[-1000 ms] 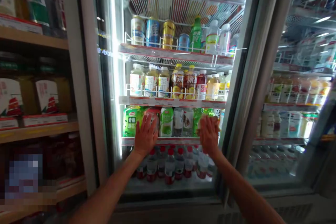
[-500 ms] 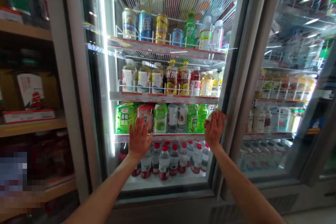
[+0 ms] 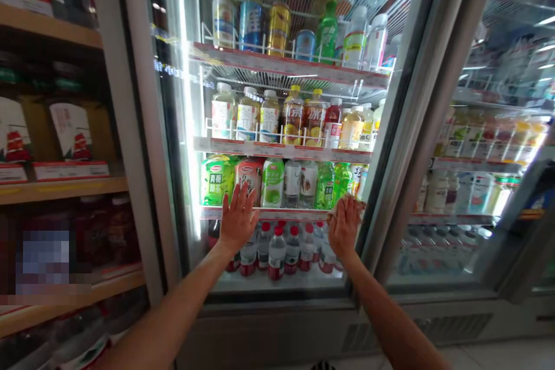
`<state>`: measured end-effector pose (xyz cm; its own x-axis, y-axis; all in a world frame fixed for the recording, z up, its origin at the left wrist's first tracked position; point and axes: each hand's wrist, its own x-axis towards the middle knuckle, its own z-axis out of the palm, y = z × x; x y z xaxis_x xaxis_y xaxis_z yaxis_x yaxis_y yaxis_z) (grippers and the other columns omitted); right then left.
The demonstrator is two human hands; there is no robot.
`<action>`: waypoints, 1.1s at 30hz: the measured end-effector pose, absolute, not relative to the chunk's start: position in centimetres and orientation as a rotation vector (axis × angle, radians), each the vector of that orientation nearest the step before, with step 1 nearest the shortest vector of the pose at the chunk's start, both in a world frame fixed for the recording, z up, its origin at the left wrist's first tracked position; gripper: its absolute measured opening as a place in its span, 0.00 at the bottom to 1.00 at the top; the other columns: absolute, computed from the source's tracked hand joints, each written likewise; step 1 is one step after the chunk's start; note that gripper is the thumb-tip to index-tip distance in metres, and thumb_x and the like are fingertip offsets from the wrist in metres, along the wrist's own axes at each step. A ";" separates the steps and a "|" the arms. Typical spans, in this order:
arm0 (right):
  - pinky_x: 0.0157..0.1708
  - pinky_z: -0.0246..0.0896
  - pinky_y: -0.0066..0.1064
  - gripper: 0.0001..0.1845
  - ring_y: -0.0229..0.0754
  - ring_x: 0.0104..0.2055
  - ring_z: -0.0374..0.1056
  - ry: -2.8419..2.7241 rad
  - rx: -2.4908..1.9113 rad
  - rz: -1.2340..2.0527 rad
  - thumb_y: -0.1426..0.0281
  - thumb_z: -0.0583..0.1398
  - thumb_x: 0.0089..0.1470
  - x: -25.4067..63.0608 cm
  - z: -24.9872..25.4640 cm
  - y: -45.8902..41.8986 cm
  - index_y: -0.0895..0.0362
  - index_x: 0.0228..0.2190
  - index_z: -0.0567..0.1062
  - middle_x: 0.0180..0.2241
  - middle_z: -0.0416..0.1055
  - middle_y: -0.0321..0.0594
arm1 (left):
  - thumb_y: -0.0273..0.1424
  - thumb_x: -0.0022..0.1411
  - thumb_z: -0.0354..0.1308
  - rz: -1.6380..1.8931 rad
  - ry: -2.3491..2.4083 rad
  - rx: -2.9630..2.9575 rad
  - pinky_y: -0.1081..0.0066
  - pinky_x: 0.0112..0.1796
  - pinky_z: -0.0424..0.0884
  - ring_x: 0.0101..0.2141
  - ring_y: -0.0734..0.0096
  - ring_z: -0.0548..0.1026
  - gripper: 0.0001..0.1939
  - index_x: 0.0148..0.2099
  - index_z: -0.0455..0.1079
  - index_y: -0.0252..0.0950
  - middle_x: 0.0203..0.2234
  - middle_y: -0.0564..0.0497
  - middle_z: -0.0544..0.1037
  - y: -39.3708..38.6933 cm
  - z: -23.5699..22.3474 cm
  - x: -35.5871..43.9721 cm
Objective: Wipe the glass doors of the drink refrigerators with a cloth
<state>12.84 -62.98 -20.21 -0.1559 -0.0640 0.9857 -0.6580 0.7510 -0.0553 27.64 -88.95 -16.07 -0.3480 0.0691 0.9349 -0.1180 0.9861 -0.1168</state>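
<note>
My left hand (image 3: 237, 218) is pressed flat against the glass of a lit drinks fridge door (image 3: 277, 260), fingers spread, in front of the green-labelled tea bottles (image 3: 217, 180). My right hand (image 3: 344, 225) rests on the same glass near the door's right frame (image 3: 381, 127), level with the price strip (image 3: 281, 214). Neither hand holds anything. Behind the glass, several red-capped water bottles (image 3: 277, 254) stand below my hands, with cans and juice bottles on the shelves above.
A wooden shelf unit (image 3: 65, 185) with jars stands to the left of the fridge, with a pixelated patch low on it. A second glass fridge door (image 3: 468, 185) stands to the right. Tiled floor shows at the lower right.
My right hand has slid down the glass and closer to my left hand. The whole view has shifted slightly, with the fridge sitting further right and higher.
</note>
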 end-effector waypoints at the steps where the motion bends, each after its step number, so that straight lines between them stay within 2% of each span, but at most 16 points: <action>1: 0.56 0.46 0.58 0.34 0.52 0.65 0.35 -1.646 0.599 0.572 0.72 0.47 0.56 12.8 -18.2 -63.6 0.53 0.61 0.41 0.64 0.39 0.48 | 0.32 0.60 0.50 0.188 -1.922 0.033 0.52 0.59 0.42 0.62 0.60 0.43 0.33 0.65 0.42 0.38 0.62 0.43 0.48 -89.0 -16.1 27.7; 3: 0.57 0.44 0.57 0.34 0.52 0.65 0.34 -1.624 0.621 0.571 0.72 0.48 0.56 13.1 -15.1 -65.3 0.53 0.61 0.41 0.64 0.38 0.48 | 0.31 0.60 0.49 0.185 -1.945 0.033 0.52 0.59 0.42 0.62 0.60 0.43 0.31 0.64 0.45 0.38 0.62 0.43 0.49 -89.0 -16.3 27.8; 5: 0.58 0.43 0.55 0.34 0.51 0.66 0.32 -1.649 0.689 0.538 0.72 0.48 0.56 14.2 -14.7 -67.1 0.54 0.61 0.41 0.64 0.38 0.48 | 0.31 0.60 0.49 0.194 -1.975 0.043 0.53 0.59 0.43 0.62 0.60 0.44 0.30 0.63 0.48 0.37 0.62 0.43 0.50 -89.1 -16.6 28.0; 9: 0.58 0.46 0.50 0.34 0.47 0.65 0.38 -1.772 1.021 0.310 0.74 0.49 0.55 17.1 -19.7 -69.5 0.52 0.61 0.45 0.62 0.48 0.44 | 0.31 0.60 0.49 0.244 -2.030 0.031 0.54 0.60 0.43 0.62 0.61 0.44 0.29 0.63 0.50 0.38 0.61 0.44 0.51 -89.6 -17.3 29.0; 11: 0.58 0.46 0.48 0.34 0.46 0.64 0.42 -1.780 1.120 0.232 0.75 0.49 0.54 17.7 -20.5 -70.0 0.51 0.61 0.47 0.61 0.52 0.42 | 0.31 0.60 0.49 0.276 -2.065 0.003 0.54 0.60 0.43 0.62 0.61 0.44 0.29 0.63 0.50 0.39 0.61 0.45 0.52 -90.4 -17.5 29.7; 13: 0.58 0.45 0.48 0.34 0.46 0.64 0.42 -1.735 1.089 0.258 0.75 0.49 0.54 17.6 -18.4 -70.3 0.51 0.61 0.47 0.61 0.52 0.43 | 0.32 0.60 0.49 0.292 -2.073 0.011 0.54 0.60 0.44 0.62 0.61 0.45 0.29 0.63 0.49 0.39 0.61 0.44 0.52 -91.3 -17.6 30.4; 16: 0.59 0.41 0.50 0.33 0.47 0.65 0.37 -1.658 0.869 0.420 0.73 0.49 0.55 17.0 -12.9 -71.4 0.54 0.61 0.45 0.62 0.47 0.45 | 0.31 0.60 0.48 0.277 -2.036 0.072 0.53 0.59 0.45 0.62 0.61 0.45 0.30 0.63 0.48 0.36 0.61 0.41 0.51 -92.6 -17.4 31.1; 18: 0.59 0.40 0.50 0.33 0.48 0.66 0.35 -1.655 0.804 0.472 0.72 0.48 0.56 17.1 -11.2 -72.6 0.55 0.61 0.45 0.63 0.45 0.46 | 0.31 0.60 0.48 0.256 -2.030 0.094 0.53 0.59 0.45 0.62 0.60 0.45 0.29 0.63 0.48 0.36 0.61 0.41 0.51 -93.0 -17.4 31.3; 20: 0.59 0.40 0.49 0.33 0.47 0.66 0.35 -1.679 0.930 0.403 0.73 0.48 0.55 17.9 -12.7 -73.8 0.54 0.61 0.44 0.63 0.46 0.44 | 0.31 0.60 0.48 0.244 -2.042 0.104 0.53 0.59 0.46 0.62 0.60 0.45 0.29 0.63 0.50 0.36 0.61 0.42 0.52 -93.1 -17.6 31.6; 24: 0.60 0.41 0.44 0.32 0.43 0.64 0.43 -1.671 1.317 0.109 0.74 0.49 0.55 19.6 -19.2 -74.6 0.51 0.60 0.49 0.61 0.51 0.37 | 0.30 0.59 0.49 0.280 -2.071 0.112 0.54 0.59 0.47 0.62 0.59 0.47 0.27 0.61 0.54 0.36 0.60 0.43 0.54 -93.4 -18.4 32.5; 26: 0.61 0.40 0.43 0.31 0.42 0.63 0.45 -1.655 1.384 0.051 0.74 0.49 0.55 19.9 -19.5 -74.9 0.50 0.59 0.51 0.61 0.52 0.35 | 0.30 0.59 0.49 0.294 -2.085 0.114 0.54 0.59 0.46 0.62 0.59 0.47 0.26 0.60 0.55 0.36 0.60 0.43 0.54 -94.3 -18.6 33.1; 31: 0.62 0.34 0.46 0.30 0.44 0.65 0.37 -1.644 1.141 0.270 0.72 0.48 0.56 20.4 -12.0 -77.8 0.53 0.60 0.51 0.62 0.48 0.40 | 0.30 0.60 0.48 0.292 -2.053 0.190 0.52 0.59 0.46 0.62 0.60 0.45 0.27 0.61 0.53 0.37 0.61 0.43 0.53 -96.8 -18.3 34.2; 33: 0.62 0.32 0.47 0.30 0.45 0.66 0.35 -1.629 1.098 0.297 0.72 0.48 0.56 20.9 -11.0 -79.4 0.54 0.60 0.51 0.63 0.46 0.40 | 0.29 0.60 0.48 0.297 -2.051 0.189 0.52 0.59 0.46 0.62 0.60 0.45 0.27 0.61 0.53 0.37 0.61 0.44 0.53 -97.3 -18.3 34.5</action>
